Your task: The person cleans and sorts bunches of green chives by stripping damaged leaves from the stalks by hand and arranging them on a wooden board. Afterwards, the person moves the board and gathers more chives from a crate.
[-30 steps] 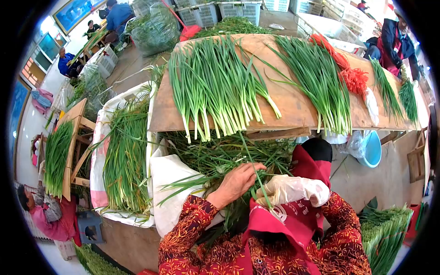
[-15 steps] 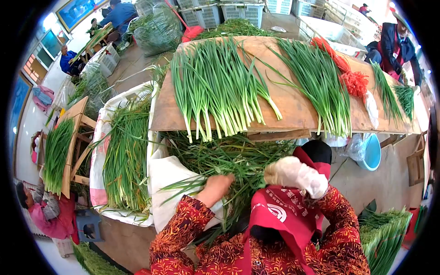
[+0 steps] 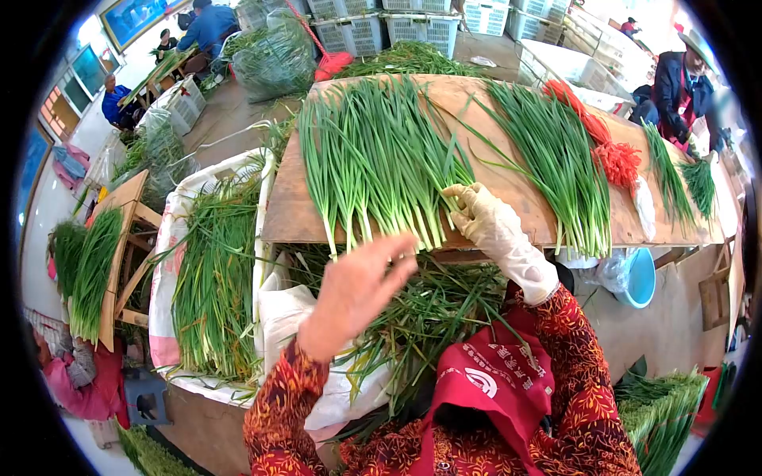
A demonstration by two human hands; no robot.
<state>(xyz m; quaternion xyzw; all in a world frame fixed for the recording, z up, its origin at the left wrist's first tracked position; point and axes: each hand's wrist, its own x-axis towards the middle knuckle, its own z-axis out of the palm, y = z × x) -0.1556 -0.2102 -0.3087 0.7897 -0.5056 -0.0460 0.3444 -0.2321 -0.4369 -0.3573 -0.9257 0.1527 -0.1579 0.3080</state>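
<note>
Long green stalks with pale ends [image 3: 381, 159] lie side by side on a wooden board [image 3: 286, 214]. My right hand [image 3: 504, 238], in a whitish glove, is at the right edge of this row, its thumb and fingers pinched at the pale end of a stalk. Bare and slightly blurred, my left hand [image 3: 357, 289] is raised in front of the board's near edge, fingers spread, holding nothing. Below both hands is a heap of loose leaves [image 3: 444, 301]. A second pile of stalks [image 3: 556, 166] lies further right on the board.
Red ties [image 3: 615, 163] lie on the board's right part. A white basket [image 3: 268, 182] of greens stands left of the board, a blue bucket [image 3: 637, 278] below it at right. Another person [image 3: 686, 91] works at the far right; more people are at left.
My right hand has moved up from the apron to the stalks on the board. My left hand has left the heap and risen, fingers spreading. The stalk once between my hands is gone from there.
</note>
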